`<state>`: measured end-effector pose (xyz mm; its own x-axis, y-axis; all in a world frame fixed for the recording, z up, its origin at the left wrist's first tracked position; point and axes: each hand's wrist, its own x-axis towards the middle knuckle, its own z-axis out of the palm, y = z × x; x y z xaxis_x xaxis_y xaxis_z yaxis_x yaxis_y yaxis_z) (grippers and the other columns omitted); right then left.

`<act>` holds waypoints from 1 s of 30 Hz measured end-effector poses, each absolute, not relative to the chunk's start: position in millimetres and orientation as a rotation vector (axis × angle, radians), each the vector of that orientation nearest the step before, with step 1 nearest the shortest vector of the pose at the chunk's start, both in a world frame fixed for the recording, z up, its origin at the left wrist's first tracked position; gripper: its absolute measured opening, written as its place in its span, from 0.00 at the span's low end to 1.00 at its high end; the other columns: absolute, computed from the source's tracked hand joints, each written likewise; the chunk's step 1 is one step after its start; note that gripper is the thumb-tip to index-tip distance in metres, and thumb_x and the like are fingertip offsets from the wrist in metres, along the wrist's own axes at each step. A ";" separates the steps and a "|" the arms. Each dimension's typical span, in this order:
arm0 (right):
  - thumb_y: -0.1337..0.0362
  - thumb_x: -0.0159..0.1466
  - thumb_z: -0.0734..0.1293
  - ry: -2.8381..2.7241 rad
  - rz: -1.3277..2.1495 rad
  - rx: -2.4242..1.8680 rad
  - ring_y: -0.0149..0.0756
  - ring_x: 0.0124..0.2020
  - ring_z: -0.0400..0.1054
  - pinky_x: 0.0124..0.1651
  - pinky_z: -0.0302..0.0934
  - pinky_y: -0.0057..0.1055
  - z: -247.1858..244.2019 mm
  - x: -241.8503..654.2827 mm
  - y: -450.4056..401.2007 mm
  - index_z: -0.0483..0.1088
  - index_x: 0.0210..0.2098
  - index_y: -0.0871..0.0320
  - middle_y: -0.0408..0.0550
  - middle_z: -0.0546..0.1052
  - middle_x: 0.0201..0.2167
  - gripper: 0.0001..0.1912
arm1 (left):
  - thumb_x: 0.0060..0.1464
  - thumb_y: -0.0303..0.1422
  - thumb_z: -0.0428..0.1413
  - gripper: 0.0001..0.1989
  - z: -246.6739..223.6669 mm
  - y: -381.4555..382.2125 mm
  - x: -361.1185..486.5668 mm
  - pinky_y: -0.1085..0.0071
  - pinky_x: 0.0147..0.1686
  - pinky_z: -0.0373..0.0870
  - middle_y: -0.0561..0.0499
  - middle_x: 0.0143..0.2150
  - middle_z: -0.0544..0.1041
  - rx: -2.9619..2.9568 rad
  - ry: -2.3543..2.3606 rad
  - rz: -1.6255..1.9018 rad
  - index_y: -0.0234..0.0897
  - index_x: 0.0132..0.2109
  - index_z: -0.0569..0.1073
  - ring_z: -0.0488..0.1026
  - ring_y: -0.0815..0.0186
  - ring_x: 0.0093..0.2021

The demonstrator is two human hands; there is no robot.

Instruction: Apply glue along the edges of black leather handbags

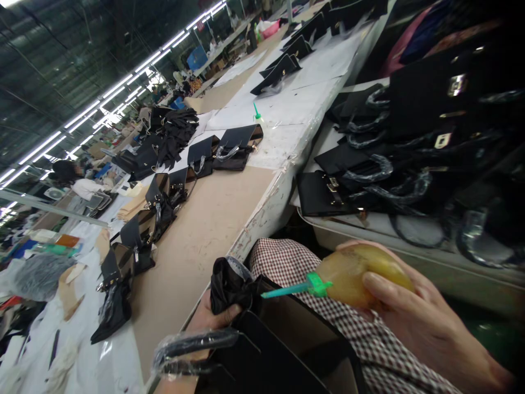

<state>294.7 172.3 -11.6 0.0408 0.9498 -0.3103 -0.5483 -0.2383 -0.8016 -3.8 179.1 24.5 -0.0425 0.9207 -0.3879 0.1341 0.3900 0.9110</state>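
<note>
My right hand (414,301) is closed around a yellowish glue bottle (353,273) with green tape at its neck and a thin teal nozzle (285,290). The nozzle points left, its tip at the edge of a black handbag (279,350) on my lap. Bunched black lining (227,287) at the bag's upper end is gripped by my left hand (217,317), thumb pressed on it and most fingers hidden. Plastic-wrapped handles (192,347) stick out on the bag's left side. Whether the tip touches the bag, I cannot tell.
A long table (205,230) runs ahead with several black bags (233,145) along it. A second small bottle (257,115) with a green nozzle stands there. On the right, a white cart (336,232) bears piled bags (369,164). A person (84,186) sits far left.
</note>
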 end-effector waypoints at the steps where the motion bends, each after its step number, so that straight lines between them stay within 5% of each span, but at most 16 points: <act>1: 0.50 0.58 0.73 -0.491 1.631 -0.965 0.39 0.23 0.64 0.19 0.62 0.29 -10.3 293.1 171.8 0.76 0.45 0.48 0.47 0.76 0.28 0.17 | 0.36 0.47 0.72 0.23 23.0 178.5 -2.4 0.59 0.48 0.76 0.48 0.39 0.85 0.994 1.502 0.849 0.40 0.39 0.84 0.80 0.48 0.43; 8: 0.46 0.71 0.57 -0.368 2.169 -0.696 0.46 0.40 0.76 0.36 0.71 0.34 6.3 265.4 179.8 0.75 0.49 0.64 0.64 0.81 0.43 0.28 | 0.35 0.47 0.73 0.25 20.6 174.9 7.6 0.68 0.41 0.76 0.48 0.35 0.84 0.947 1.642 0.805 0.35 0.38 0.84 0.80 0.56 0.37; 20: 0.52 0.71 0.63 -0.349 2.183 -0.546 0.42 0.42 0.76 0.45 0.72 0.38 17.9 241.2 190.4 0.75 0.47 0.59 0.54 0.81 0.43 0.18 | 0.39 0.51 0.70 0.26 36.1 179.8 13.4 0.61 0.46 0.76 0.44 0.36 0.84 1.113 1.593 0.673 0.33 0.38 0.83 0.80 0.50 0.41; 25: 0.55 0.69 0.66 -0.231 2.182 -0.485 0.36 0.43 0.76 0.49 0.69 0.32 17.4 231.2 193.6 0.76 0.46 0.57 0.49 0.82 0.43 0.13 | 0.40 0.47 0.69 0.22 39.6 182.4 19.8 0.61 0.50 0.74 0.45 0.41 0.84 1.261 1.636 0.718 0.36 0.40 0.82 0.78 0.48 0.46; 30: 0.54 0.69 0.64 -0.266 2.260 -0.362 0.45 0.43 0.77 0.46 0.69 0.42 21.6 243.4 203.8 0.73 0.48 0.58 0.53 0.82 0.44 0.16 | 0.38 0.45 0.70 0.18 32.0 184.1 21.3 0.58 0.48 0.75 0.45 0.36 0.84 1.167 1.575 0.768 0.38 0.35 0.82 0.79 0.45 0.44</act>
